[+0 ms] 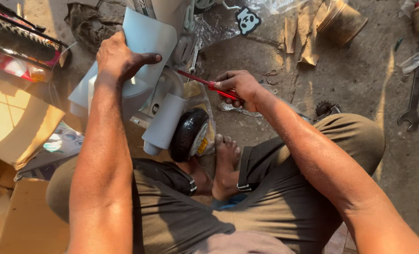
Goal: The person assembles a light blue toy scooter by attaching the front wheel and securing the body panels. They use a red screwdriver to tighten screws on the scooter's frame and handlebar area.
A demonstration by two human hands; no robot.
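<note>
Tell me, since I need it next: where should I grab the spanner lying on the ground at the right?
Grip the spanner around its straight shank, coming from above. It lies flat on the bare ground, nothing crowding the shank; its forked lower end is wider and awkward to pinch.

Screwdriver (205,84) tip hidden, perhaps behind the pale scooter body (148,42)
</note>
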